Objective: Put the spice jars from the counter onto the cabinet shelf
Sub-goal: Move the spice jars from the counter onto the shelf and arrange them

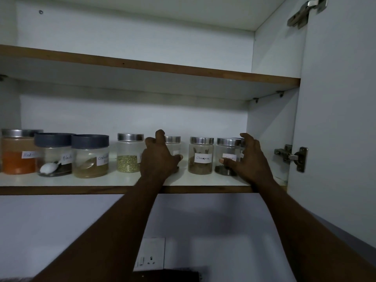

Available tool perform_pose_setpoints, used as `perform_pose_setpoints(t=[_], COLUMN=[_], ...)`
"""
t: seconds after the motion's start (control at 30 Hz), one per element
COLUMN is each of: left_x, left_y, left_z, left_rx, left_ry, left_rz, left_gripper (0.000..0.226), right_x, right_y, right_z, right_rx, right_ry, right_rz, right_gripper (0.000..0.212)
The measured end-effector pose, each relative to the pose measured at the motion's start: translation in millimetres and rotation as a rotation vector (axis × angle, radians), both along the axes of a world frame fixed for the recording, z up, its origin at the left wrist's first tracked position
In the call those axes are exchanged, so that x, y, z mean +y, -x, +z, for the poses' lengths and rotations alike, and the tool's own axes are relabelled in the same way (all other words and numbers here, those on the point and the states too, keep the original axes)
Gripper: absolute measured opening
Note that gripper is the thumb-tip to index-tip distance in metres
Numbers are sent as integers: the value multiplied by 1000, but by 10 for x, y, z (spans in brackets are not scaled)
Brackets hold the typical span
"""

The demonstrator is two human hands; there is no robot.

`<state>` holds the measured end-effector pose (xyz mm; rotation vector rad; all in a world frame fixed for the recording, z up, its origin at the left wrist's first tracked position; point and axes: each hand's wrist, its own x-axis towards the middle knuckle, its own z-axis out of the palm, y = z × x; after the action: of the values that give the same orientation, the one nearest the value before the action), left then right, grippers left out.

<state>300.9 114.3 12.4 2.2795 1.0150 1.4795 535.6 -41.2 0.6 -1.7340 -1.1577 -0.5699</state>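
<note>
Seen from the head camera, the left hand (158,159) curls round a clear silver-lidded spice jar (173,139) standing on the white cabinet shelf with a brown wooden edge (81,189). The hand covers the jar's label and contents. The right hand (249,161) grips the clear silver-lidded "Cloves" jar (227,153) on the same shelf, thumb on its front, and hides most of a further jar (242,141) behind it, while the "Cinnamon" jar (201,155) stands between the hands and the orange-powder jar (18,153) at far left is cut off by the frame.
</note>
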Motion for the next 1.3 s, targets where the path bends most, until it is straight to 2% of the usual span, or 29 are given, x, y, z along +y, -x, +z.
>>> perform_pose_setpoints(t=[0.13,0.23,0.43,0.53,0.73,1.0,1.07,1.2,1.3], left_x=[160,207,197,174,158,113,66,43,190], left_y=[8,22,16,10,-22,-28,64,467,848], left_z=[3,10,46,43,46,-4,-49,-146,-138], left_rx=[-84,-34,91,166,197,206,132,-106,-179], left_ry=[119,292,390,382,375,246,138,-87,-83], left_rz=[-282,-409,-488,-441,-391,-215,-131,29,190], left_gripper=[106,114,107,106,99,70,63,26,40], right_x=[12,29,36,37,40,11,-18,-80,121], right_y=[-32,-40,-61,-71,-92,-26,23,193,587], right_z=[-2,-9,-19,-29,-11,-14,-1,-17,-43], right_rx=[15,28,62,69,94,79,8,-269,-341], right_ry=[7,7,11,-3,7,-37,-73,-216,-256], right_rz=[32,25,37,37,41,-23,-75,-157,-62], right_gripper=[108,108,104,102,103,105,103,89,75])
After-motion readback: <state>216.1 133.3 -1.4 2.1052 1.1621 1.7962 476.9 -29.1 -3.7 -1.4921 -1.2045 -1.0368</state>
